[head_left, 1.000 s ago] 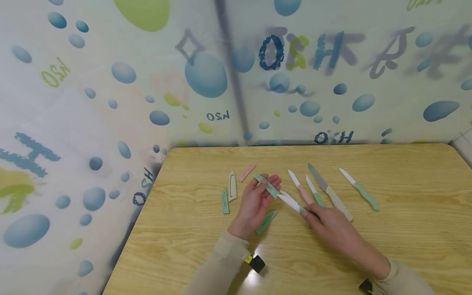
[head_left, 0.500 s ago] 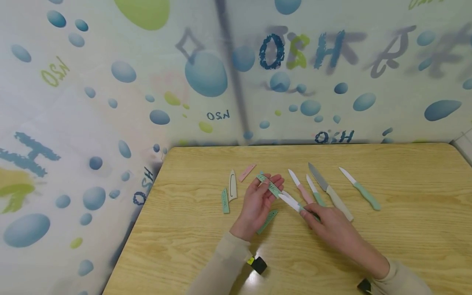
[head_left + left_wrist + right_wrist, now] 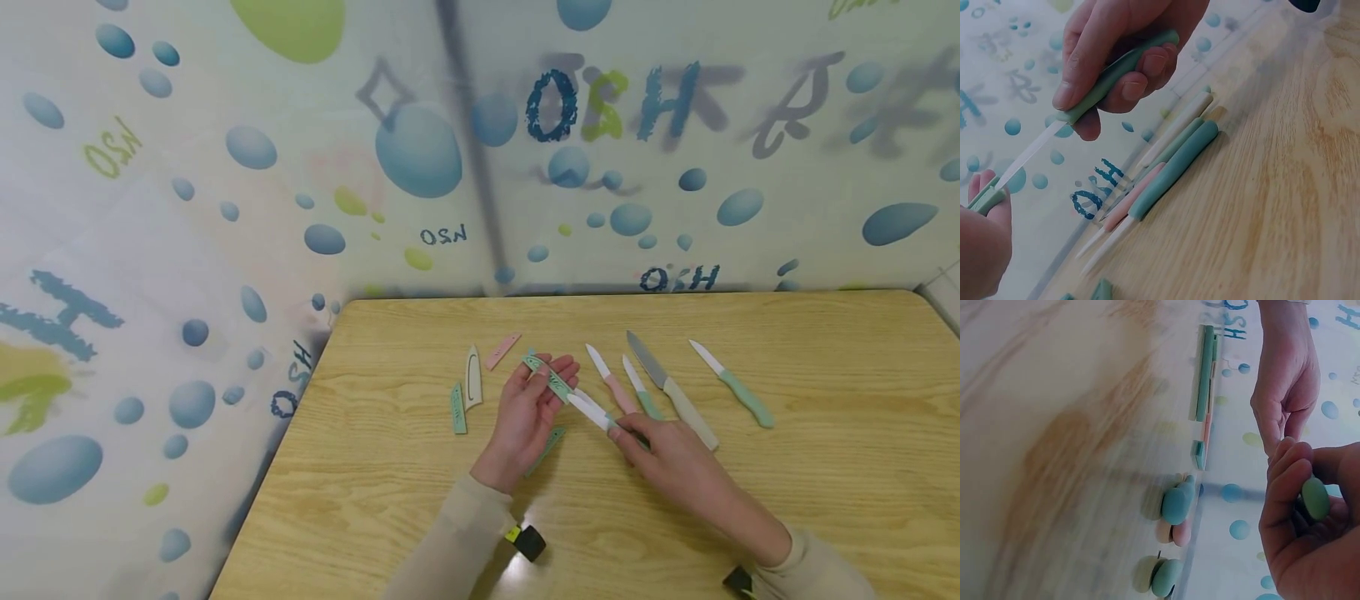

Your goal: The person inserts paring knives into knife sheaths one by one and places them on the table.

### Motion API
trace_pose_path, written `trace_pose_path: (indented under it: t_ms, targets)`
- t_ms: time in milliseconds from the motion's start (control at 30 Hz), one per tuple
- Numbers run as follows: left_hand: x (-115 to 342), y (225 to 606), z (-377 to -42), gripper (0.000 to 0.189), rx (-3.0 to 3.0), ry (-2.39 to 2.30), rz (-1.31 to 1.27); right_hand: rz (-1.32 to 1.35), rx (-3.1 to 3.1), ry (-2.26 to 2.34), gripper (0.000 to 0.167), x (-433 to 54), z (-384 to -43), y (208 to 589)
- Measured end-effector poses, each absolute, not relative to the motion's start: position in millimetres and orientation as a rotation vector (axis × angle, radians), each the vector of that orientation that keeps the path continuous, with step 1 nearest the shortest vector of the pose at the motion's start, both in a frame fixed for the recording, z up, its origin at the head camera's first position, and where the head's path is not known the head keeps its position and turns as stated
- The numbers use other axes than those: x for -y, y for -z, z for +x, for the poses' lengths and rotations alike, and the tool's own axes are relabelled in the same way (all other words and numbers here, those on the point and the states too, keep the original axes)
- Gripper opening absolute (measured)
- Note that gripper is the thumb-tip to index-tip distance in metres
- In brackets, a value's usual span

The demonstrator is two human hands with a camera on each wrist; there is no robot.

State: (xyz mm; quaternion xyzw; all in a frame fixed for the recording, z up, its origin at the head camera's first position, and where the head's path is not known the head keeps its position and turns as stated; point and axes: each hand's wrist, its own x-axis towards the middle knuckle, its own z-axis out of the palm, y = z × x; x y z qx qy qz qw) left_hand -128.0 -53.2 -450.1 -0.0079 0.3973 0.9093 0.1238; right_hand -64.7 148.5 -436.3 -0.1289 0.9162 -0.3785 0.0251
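My left hand (image 3: 517, 425), palm up, pinches a green blade sheath (image 3: 558, 383) under its thumb. A knife with a white blade (image 3: 590, 411) and green handle (image 3: 1116, 75) is gripped by my right hand (image 3: 667, 458). The blade's tip is right at the sheath's open end, and most of the blade shows outside it. In the right wrist view the butt of the knife handle (image 3: 1315, 499) pokes out of the curled fingers. Another green sheath (image 3: 551, 442) lies on the table, partly hidden behind the left wrist.
Near the right hand lie a pink-handled knife (image 3: 618, 393), a green-handled one (image 3: 648, 405), a cream-handled one (image 3: 682, 408) and, farther right, another green-handled knife (image 3: 746, 402). Left of my hands are a cream sheath (image 3: 472, 379), a green sheath (image 3: 458, 410) and a pink sheath (image 3: 502, 352).
My left hand has shifted slightly right with the sheath, towards the knife. It now covers more of the green sheath on the table. The right hand has barely moved.
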Motion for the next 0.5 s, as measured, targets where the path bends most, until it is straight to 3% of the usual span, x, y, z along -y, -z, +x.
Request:
trace_pose_path:
  t_ms: [500]
  targets:
    - [45.2, 451.2, -124.9, 0.014, -1.176, -2.651, -0.008, -0.412, -2.802, 1.211, 0.031, -147.3, -66.9, 434.2]
